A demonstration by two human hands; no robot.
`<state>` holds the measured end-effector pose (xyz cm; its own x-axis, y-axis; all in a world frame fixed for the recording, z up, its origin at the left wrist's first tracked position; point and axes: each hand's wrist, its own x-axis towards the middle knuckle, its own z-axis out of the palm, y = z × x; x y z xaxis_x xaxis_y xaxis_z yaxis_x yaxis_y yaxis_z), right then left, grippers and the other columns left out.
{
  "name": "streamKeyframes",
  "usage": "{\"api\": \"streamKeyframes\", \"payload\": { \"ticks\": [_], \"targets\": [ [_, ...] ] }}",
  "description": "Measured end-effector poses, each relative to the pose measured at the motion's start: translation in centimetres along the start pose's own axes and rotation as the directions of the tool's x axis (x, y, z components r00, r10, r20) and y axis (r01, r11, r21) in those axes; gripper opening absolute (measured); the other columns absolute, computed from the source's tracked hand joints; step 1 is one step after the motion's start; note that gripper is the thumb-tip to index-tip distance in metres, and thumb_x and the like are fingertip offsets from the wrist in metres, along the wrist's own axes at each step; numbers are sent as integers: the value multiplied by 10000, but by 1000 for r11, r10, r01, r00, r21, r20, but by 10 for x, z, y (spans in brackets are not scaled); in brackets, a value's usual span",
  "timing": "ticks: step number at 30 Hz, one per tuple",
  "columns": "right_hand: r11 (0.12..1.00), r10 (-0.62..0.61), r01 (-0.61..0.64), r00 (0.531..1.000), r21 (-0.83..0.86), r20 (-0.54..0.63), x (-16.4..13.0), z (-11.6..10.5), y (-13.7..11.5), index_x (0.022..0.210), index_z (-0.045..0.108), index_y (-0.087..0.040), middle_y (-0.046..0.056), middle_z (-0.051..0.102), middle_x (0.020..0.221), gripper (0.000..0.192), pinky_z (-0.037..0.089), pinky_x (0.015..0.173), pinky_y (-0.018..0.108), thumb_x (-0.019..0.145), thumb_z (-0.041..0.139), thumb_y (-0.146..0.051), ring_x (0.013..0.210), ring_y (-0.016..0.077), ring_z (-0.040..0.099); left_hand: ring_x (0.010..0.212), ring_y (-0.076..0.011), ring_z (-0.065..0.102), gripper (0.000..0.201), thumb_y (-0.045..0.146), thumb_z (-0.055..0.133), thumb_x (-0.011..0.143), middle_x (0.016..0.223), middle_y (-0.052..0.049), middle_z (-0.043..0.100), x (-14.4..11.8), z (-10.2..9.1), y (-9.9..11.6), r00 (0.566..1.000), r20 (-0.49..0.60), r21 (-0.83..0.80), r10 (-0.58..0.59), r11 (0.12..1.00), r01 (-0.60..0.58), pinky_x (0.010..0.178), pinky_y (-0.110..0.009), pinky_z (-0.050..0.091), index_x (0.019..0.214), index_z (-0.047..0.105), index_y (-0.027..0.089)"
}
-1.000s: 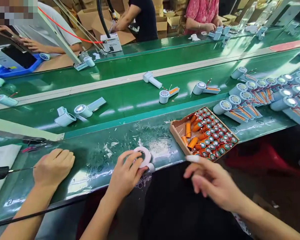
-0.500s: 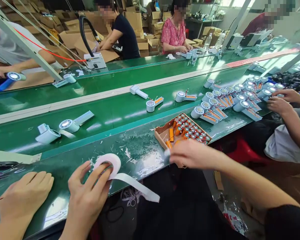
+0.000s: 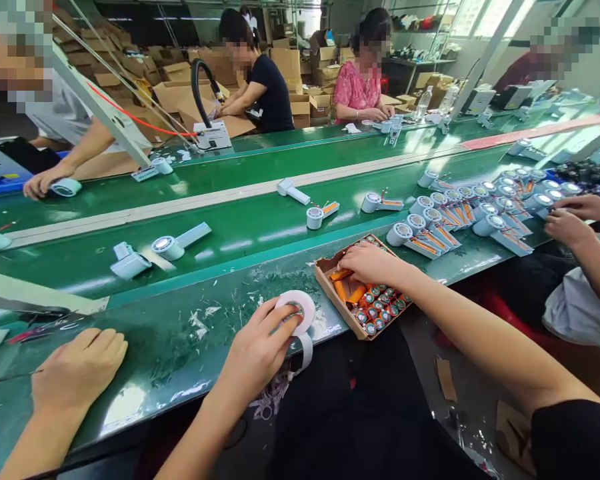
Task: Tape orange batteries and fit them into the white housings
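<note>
Tape roll (image 3: 296, 311) is pinned flat on table (image 3: 180, 347) edge by left hand (image 3: 257, 350). Right hand (image 3: 373, 262), fingers curled, is in battery box (image 3: 330, 287), just right of roll; grip on a cell can't be told.

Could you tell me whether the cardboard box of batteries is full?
Partly full: the cardboard box shows bare bottom beside the batteries.

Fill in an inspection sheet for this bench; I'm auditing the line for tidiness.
Surface: green bench top, scuffed.
Job's things: white tape roll, loose end hanging over the edge; cardboard box of orange batteries.
Clutter: white tape scraps.
Grips: left hand on tape roll; right hand in the box.
Cables: red cable, far side.
Surroundings: conveyor belt carrying handheld fans; co-worker's hand alongside.
</note>
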<state>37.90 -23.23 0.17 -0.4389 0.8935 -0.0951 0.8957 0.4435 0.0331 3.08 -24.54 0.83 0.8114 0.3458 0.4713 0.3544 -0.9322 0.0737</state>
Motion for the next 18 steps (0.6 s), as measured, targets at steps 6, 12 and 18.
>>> {"api": "streamKeyframes", "payload": {
  "ticks": [6, 12, 18],
  "targets": [
    [992, 113, -112, 994, 61, -6, 26, 8, -9, 863, 733, -136, 128, 737, 908, 171, 378, 956, 403, 789, 700, 14, 961, 287, 674, 1279, -288, 539, 279, 97, 549, 967, 1251, -67, 674, 14, 12, 7, 999, 42, -41, 12, 999, -11, 1101, -426, 517, 1212, 655, 180],
    [928, 270, -191, 937, 319, -222, -17, -8, 2, 1344, 599, -172, 116, 707, 1149, 367, 504, 896, 338, 978, 595, -195, 1044, 258, 669, 1251, -293, 541, 263, 98, 534, 972, 1230, -72, 678, 7, 14, 12, 999, 28, -59, 38, 998, -36, 1086, -436, 527, 1194, 656, 170],
    [130, 730, 341, 603, 931, -323, -59, 1, -32, 1114, 518, -263, -11, 661, 989, 525, 592, 776, 305, 780, 889, -427, 860, 193, 686, 1241, -301, 546, 269, 79, 526, 963, 1236, -55, 680, 11, 18, 18, 996, 75, -81, 57, 995, -51, 1023, -432, 579, 1174, 662, 176]
  ]
}}
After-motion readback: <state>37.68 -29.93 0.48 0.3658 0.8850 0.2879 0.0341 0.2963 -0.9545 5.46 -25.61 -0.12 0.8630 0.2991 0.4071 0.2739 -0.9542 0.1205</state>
